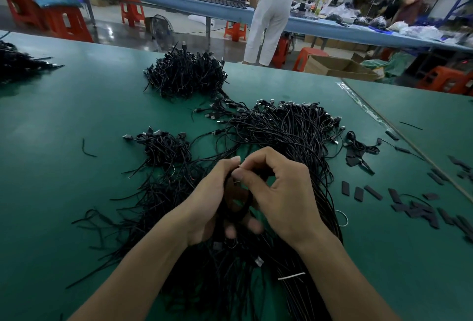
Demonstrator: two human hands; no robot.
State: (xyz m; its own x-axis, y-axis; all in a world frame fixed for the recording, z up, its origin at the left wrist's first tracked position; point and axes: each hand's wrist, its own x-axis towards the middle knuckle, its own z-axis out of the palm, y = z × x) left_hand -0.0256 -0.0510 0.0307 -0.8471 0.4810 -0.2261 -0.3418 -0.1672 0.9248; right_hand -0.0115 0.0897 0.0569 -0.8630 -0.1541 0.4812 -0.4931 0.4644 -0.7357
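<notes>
Over a green table (76, 121), my left hand (210, 197) grips a coiled black cable (238, 203), its fingers curled round the loop. My right hand (279, 192) pinches the top of that same coil between thumb and forefinger, right against the left thumb. Under both hands spreads a big loose bunch of black USB cables (289, 131) with plugs at the far end. A smaller heap of coiled cables (163, 149) lies to the left. Another pile of bundled cables (186, 74) sits farther back.
Several short black sleeve pieces (409, 205) lie scattered at the right. A white tie (291, 276) lies on the cables near my right forearm. More cables (18, 64) sit at the far left edge. Behind the table a person (271, 10) stands at a blue bench among red stools.
</notes>
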